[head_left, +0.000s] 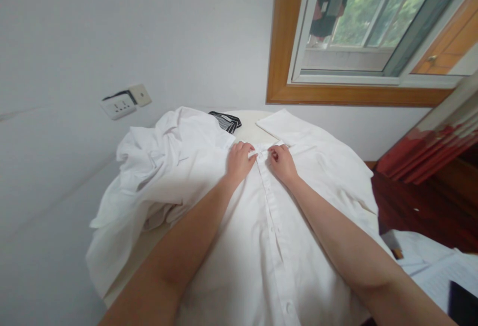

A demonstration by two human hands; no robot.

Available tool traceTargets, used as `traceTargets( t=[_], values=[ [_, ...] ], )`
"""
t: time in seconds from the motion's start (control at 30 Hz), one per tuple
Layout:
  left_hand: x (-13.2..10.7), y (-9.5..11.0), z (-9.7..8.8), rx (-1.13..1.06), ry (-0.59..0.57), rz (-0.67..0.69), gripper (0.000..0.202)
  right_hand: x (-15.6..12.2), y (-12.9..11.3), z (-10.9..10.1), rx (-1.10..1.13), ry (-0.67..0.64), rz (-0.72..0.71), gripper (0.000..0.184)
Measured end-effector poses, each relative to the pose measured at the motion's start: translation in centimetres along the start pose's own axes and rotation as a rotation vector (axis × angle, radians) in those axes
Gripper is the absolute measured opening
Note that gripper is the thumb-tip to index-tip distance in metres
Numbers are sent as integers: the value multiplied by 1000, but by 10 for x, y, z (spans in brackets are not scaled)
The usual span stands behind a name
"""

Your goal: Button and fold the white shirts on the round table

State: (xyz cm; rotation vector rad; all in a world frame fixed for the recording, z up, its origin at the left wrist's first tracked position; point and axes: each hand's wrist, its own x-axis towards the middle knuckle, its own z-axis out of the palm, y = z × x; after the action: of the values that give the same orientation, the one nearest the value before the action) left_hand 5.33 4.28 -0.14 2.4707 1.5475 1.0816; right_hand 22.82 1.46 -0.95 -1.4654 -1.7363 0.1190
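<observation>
A white button-up shirt (269, 246) lies spread flat on a small pale table (248, 127), its button placket running down the middle toward me. My left hand (239, 159) pinches the left side of the collar area at the top of the placket, fingers closed on the cloth. My right hand (283, 163) pinches the right side of the same spot, also closed on the fabric. The two hands almost touch.
A crumpled heap of white garments (157, 166) sits to the left on the table. A black-and-white striped cloth (225, 120) lies at the back. A wall socket (120, 104) is on the left wall. A window (366, 32) and red curtain (425, 154) stand on the right.
</observation>
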Motion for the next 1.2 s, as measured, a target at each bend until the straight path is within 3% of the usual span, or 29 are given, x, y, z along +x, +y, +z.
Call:
traceTargets(
  t=[0.13,0.33,0.57,0.63,0.77,0.87,1.07,1.2],
  values=[
    [0,2,-7,95,9,43,25,2,-1,-12,-203,57,-50,35],
    [-4,-8,4,245,-92,37,37,-5,-6,-12,-424,-197,-51,34],
    [-5,-14,12,350,-199,-53,47,-13,-2,1,-487,-345,32,53],
    [-5,-12,11,353,-192,-65,49,-13,-4,-1,-495,-319,35,55],
    [-4,-10,7,362,-49,-49,56,-10,-9,-8,-517,-140,29,62],
    [-2,-14,4,379,24,-103,52,-7,-6,-12,-532,-62,111,61],
    [-3,-27,11,423,-34,-207,48,-8,10,-11,-559,-212,228,58],
    [-5,-25,10,447,-10,-226,51,-10,9,-9,-560,-201,241,60]
  ],
)
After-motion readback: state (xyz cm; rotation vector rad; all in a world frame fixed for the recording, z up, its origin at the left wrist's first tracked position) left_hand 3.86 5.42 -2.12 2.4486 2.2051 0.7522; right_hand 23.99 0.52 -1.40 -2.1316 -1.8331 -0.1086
